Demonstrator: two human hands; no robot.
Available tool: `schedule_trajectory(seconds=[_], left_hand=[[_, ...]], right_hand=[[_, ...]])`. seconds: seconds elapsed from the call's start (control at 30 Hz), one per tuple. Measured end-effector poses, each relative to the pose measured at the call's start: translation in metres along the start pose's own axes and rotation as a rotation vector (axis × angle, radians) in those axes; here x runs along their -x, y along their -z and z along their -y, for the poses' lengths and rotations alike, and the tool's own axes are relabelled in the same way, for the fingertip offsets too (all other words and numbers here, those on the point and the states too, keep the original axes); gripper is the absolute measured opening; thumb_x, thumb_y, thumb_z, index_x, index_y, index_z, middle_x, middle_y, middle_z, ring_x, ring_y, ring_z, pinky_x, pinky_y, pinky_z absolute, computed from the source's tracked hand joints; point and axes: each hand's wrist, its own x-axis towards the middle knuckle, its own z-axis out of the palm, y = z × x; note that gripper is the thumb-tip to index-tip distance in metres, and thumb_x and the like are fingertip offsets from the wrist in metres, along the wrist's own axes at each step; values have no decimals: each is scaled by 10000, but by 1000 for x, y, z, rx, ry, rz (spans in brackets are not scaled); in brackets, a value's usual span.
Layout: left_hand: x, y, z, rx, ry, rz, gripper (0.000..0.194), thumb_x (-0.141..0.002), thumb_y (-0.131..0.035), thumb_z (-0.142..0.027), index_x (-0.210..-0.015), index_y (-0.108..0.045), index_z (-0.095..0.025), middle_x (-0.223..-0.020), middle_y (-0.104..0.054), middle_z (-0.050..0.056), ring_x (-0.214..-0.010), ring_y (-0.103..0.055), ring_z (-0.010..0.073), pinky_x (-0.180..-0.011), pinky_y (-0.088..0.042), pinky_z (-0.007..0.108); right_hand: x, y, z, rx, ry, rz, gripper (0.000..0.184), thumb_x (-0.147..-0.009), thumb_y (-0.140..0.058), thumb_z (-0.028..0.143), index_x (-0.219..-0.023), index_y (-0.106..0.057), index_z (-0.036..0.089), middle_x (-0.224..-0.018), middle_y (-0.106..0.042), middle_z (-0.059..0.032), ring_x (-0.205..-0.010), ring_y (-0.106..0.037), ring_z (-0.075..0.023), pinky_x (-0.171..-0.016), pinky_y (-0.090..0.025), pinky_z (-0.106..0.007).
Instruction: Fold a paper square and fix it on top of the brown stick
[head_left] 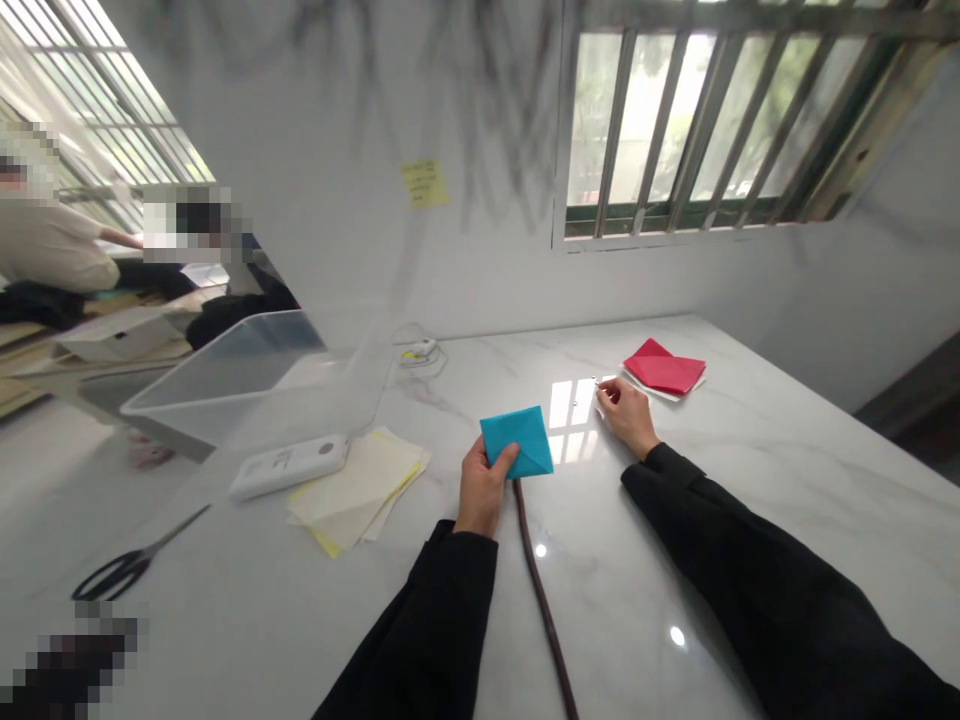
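Note:
My left hand (484, 485) is closed on a small blue folded-paper envelope (531, 436), thumb on its front face and fingers behind. The envelope is held above the white marbled tabletop (450, 610). To its right, my right hand (628, 408) is low over the table with thumb and fingertips pinched together. Something tiny seems to show at those fingertips, too small to make out. Just beyond that hand, a red paper piece (664, 368) lies on white paper. A dark brown cord (536, 570) runs from beneath the envelope toward the near edge.
Cream and yellow paper sheets (367, 485) lie left of my left hand, beside a white device (289, 467). Black-handled scissors (124, 572) rest farther left. Behind stands a clear plastic bin (225, 390). A thin cable (424, 352) lies by the wall. Other people sit at far left.

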Motion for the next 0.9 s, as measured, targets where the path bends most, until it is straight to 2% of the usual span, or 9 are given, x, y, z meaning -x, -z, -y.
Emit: schedule_trajectory(seconds=[0.07,0.17,0.27,0.37,0.47,0.63,0.77,0.9], left_hand=[[-1,-2,1,55,23,12,491,-690,-878,-415,-1055,-720,-128,-991,-780,95,-881,-712,223,-894,-560,369],[-3,-5,3,128,55,22,493,-687,-878,-393,-1069,-712,-131,-1002,-777,95,-894,-713,223,-909,-559,376],[-5,-7,2,171,82,21,479,-688,-875,-373,-1071,-710,-137,-997,-775,87,-894,-709,216,-913,-555,370],[-6,-9,1,207,100,27,466,-684,-875,-352,-1065,-710,-141,-1002,-773,81,-895,-702,205,-913,-550,353],[-8,-10,0,241,114,37,457,-668,-883,-338,-1043,-710,-141,-991,-769,73,-876,-694,192,-895,-550,339],[-10,-10,3,193,95,43,461,-666,-886,-357,-1034,-714,-140,-967,-770,73,-859,-693,196,-880,-553,342],[-10,-9,8,139,66,47,474,-676,-881,-389,-1041,-717,-136,-974,-770,82,-863,-699,208,-888,-554,359],[-10,-8,10,90,39,59,459,-718,-855,-395,-1066,-716,-130,-978,-771,84,-866,-698,206,-889,-557,356]], right_hand=[[-2,0,-2,18,2,7,270,-873,-547,298,-981,-747,152,-801,-720,-66,-730,-634,-207,-780,-462,-348],[0,0,-3,14,44,89,281,-859,-579,304,-1034,-753,170,-842,-733,-52,-739,-635,-198,-770,-465,-334],[2,-2,-2,36,119,168,320,-853,-654,384,-1077,-759,182,-923,-738,-56,-786,-637,-197,-776,-469,-325],[1,-5,1,117,163,198,326,-860,-681,457,-1039,-787,206,-923,-721,-63,-813,-636,-202,-767,-464,-319],[-2,-8,5,169,167,209,299,-857,-694,455,-1014,-801,225,-893,-721,-52,-797,-638,-196,-730,-449,-305],[-6,-8,6,124,110,249,228,-869,-686,433,-942,-823,266,-848,-753,-23,-781,-657,-190,-712,-437,-300],[-5,-5,5,81,110,243,203,-864,-667,387,-864,-808,241,-897,-778,-31,-797,-666,-193,-760,-467,-313],[-3,0,7,-70,95,165,179,-835,-643,337,-798,-732,186,-903,-774,-64,-798,-690,-194,-779,-525,-315]])
